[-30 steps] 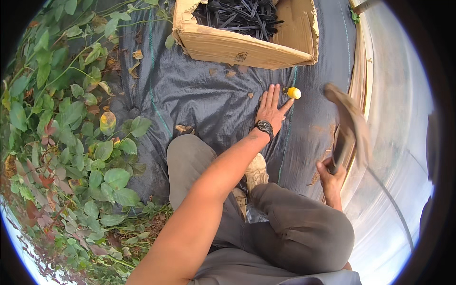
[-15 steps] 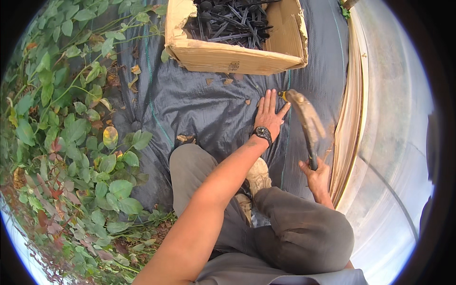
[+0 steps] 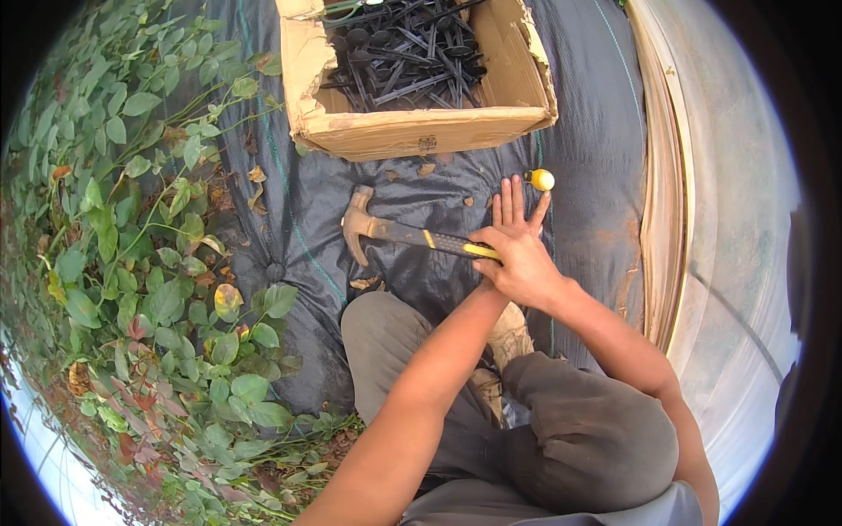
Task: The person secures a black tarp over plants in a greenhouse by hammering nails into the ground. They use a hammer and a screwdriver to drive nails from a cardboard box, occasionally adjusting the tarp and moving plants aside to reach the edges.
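My left hand lies flat on the black ground sheet, its fingers stretched out and partly covered by my other arm. Just beyond its fingertips stands a yellow, round-topped thing with a dark collar, seen end-on; its kind is unclear. My right hand crosses over the left wrist. It is closed round the black-and-yellow handle of a claw hammer, whose rusty head points left over the sheet.
Ahead is a torn cardboard box full of black plastic stakes with round heads. Leafy plants crowd the left side. Along the right runs a pale sheet edge beside a translucent plastic wall. My bent knees are close below.
My right hand has swung the hammer from beside the yellow thing to the left, across my left wrist. My left hand remains flat on the sheet. The yellow top now shows more fully.
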Demonstrator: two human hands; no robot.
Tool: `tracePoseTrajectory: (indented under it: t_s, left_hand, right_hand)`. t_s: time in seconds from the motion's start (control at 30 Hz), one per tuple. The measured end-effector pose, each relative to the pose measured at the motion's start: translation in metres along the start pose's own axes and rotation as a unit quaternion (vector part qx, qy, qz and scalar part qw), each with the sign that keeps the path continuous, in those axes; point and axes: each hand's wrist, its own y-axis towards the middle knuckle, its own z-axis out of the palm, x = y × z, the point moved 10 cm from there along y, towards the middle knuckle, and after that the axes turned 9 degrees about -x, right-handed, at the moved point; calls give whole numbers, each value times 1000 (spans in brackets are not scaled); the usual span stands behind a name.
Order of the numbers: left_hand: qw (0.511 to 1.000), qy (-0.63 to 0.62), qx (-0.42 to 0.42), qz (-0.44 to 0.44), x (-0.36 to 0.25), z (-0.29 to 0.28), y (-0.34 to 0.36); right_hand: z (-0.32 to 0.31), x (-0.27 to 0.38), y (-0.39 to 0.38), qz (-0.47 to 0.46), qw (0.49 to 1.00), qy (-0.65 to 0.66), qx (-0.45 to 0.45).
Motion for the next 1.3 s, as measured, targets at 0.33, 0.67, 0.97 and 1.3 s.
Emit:
tracePoseTrajectory:
  t_s: [0.33, 0.67, 0.97, 1.3]
  left_hand:
    - [999, -46, -2, -15, 5, 0, 4]
    - [998, -63, 14, -16, 2, 10, 1]
    - [1000, 11, -1, -7, 9, 8, 4]
    - [999, -42, 14, -13, 0, 9, 3]
  right_hand:
    - [-84, -115, 35, 126, 918, 231, -298]
    - [-16, -161, 65, 254, 866, 387, -192]
    - [-15, -157, 50, 270, 843, 397, -243]
    - [-20, -162, 71, 286, 849, 384, -222]
